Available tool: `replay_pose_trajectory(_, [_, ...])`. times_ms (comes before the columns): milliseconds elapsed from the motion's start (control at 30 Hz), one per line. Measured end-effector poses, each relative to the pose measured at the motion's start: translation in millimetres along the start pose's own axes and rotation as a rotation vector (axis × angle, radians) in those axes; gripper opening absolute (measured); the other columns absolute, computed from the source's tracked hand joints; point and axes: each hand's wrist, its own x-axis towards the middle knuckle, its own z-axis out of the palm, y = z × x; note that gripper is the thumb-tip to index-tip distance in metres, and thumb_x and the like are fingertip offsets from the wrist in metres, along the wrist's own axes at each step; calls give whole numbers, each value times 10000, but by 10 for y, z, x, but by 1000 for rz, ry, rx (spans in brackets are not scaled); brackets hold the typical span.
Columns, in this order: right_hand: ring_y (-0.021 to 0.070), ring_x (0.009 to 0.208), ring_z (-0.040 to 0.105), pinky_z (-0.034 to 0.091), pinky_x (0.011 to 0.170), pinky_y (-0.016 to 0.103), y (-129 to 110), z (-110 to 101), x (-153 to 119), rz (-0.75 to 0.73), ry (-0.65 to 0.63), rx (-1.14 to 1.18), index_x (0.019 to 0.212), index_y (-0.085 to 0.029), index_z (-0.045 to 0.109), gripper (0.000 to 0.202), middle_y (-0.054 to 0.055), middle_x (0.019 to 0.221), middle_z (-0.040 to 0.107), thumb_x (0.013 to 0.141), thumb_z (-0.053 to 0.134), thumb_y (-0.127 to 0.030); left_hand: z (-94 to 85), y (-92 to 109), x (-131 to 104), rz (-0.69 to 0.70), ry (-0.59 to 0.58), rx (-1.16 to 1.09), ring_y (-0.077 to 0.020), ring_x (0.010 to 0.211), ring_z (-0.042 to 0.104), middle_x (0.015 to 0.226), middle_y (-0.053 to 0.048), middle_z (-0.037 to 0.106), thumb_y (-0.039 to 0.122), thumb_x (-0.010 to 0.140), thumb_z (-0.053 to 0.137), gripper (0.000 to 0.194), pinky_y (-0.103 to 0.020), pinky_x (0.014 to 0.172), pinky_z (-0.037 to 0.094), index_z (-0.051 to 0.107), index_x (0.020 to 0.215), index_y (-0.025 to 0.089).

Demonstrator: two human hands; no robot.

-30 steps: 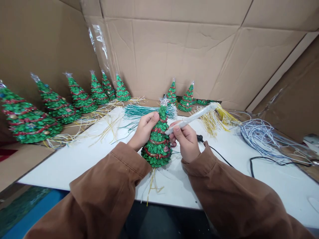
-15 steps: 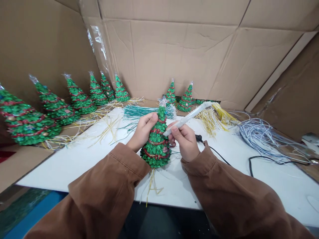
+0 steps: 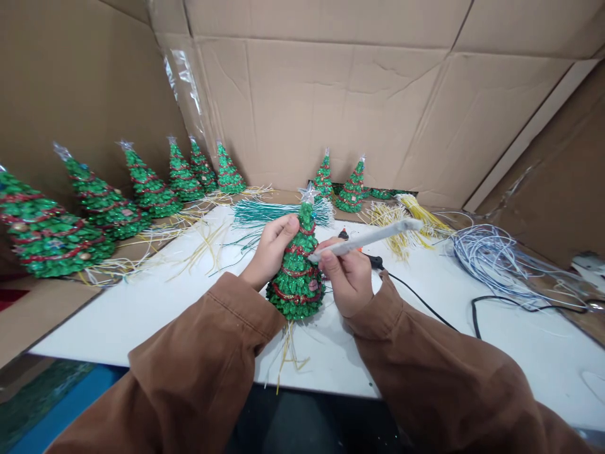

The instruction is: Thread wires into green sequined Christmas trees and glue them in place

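A small green glittery tree (image 3: 297, 280) with red garlands and a silver star on top stands upright in front of me. My left hand (image 3: 273, 247) grips its upper left side, thumb near the top. My right hand (image 3: 348, 274) is closed around a whitish stick-like tool (image 3: 371, 238), whose left tip touches or nearly touches the tree's right side at mid-height. The tool's other end points to the right and slightly up. Some fingers of my right hand are hidden behind the tool and the tree.
Several similar trees (image 3: 154, 186) line the left and back edges. Green wires (image 3: 269, 213), yellow wires (image 3: 418, 214) and a white-blue wire coil (image 3: 491, 252) lie on the white board (image 3: 155, 309). A black cable (image 3: 420, 301) runs right; cardboard walls (image 3: 321, 94) surround it.
My right hand has tilted the tool, so its far end is lower and further right. A dark, orange-tipped object now shows behind that hand. My left hand and the tree have hardly moved.
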Motion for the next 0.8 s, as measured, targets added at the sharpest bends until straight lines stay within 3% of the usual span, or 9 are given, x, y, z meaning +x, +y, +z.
replay_pose_trajectory(200, [97, 472, 477, 370, 431, 233, 36, 80, -52, 285, 56, 322, 860, -176, 612, 257, -12, 603, 552, 900, 490, -399, 8, 5, -12, -3, 15, -1, -109, 566, 394, 619, 13, 452, 604, 794, 498, 461, -256, 537, 322, 492, 660, 162])
replay_pose_trajectory(800, [65, 395, 396, 287, 363, 199, 22, 34, 110, 569, 35, 609, 694, -156, 579, 400, -49, 481, 484, 692, 669, -546, 0, -11, -23, -9, 23, -30, -106, 559, 417, 618, 11, 453, 571, 818, 489, 433, -245, 528, 335, 518, 692, 157])
